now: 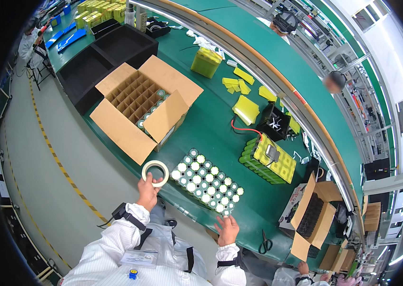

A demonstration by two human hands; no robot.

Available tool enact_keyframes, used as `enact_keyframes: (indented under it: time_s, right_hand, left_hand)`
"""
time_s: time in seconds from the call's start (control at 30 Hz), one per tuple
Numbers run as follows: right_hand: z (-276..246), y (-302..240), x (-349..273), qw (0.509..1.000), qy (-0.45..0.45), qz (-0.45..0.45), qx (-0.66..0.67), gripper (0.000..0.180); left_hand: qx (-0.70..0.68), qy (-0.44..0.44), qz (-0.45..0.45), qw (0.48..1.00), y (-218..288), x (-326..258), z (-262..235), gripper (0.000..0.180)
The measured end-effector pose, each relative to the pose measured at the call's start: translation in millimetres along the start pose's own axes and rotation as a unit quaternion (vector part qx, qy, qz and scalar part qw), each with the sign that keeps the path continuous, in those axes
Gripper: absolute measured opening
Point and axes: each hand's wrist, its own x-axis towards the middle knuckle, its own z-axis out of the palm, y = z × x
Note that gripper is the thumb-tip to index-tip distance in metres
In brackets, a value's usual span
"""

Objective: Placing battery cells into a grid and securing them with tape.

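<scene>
My left hand (147, 190) grips a roll of pale tape (155, 172) at the near edge of the green table (211, 128). Just right of the roll lies a flat block of green cylindrical cells (206, 182), their white ends up. My right hand (227, 229) is open, its fingertips at the block's near right corner. Both my sleeves are white with black wrist straps.
An open cardboard box with a divider grid (142, 106) stands to the left, black trays (106, 59) behind it. A wrapped yellow-green battery pack (269, 159) with red wire lies right. Scissors (264, 244), a smaller carton (315, 214) and yellow sheets (245, 108) are nearby. Other people work beyond.
</scene>
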Motion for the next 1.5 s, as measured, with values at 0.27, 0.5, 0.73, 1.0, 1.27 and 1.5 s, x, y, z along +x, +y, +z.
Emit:
enact_keyframes:
  time_s: [0.27,0.5,0.73,1.0,1.27,1.5]
  right_hand:
    - [-2.5,2.3,1.7,1.000,-0.001,0.004,-0.006,0.055]
    - [1.6,-2.2,-3.7,1.000,0.005,0.004,-0.005,0.061]
    - [0.5,2.2,-0.5,1.000,0.019,0.007,0.002,0.044]
    - [-2.1,3.7,0.1,1.000,0.005,0.013,-0.014,0.056]
    - [-2.2,3.4,2.6,1.000,-0.003,0.012,-0.015,0.058]
    - [-4.6,1.4,1.5,1.000,0.010,0.006,-0.014,0.057]
  left_hand:
    - [-0.047,-0.048,0.008,0.998,7.7,10.2,16.9,0.014]
    - [-0.028,-0.065,0.007,0.997,11.1,19.3,33.2,0.017]
    - [-0.006,-0.055,0.005,0.998,11.2,22.7,36.8,0.016]
    - [-0.009,-0.056,0.007,0.998,10.2,24.6,33.0,0.015]
    - [-0.007,-0.045,0.014,0.999,5.8,36.5,29.9,0.014]
    - [-0.015,-0.023,0.006,1.000,2.5,31.1,39.6,0.015]
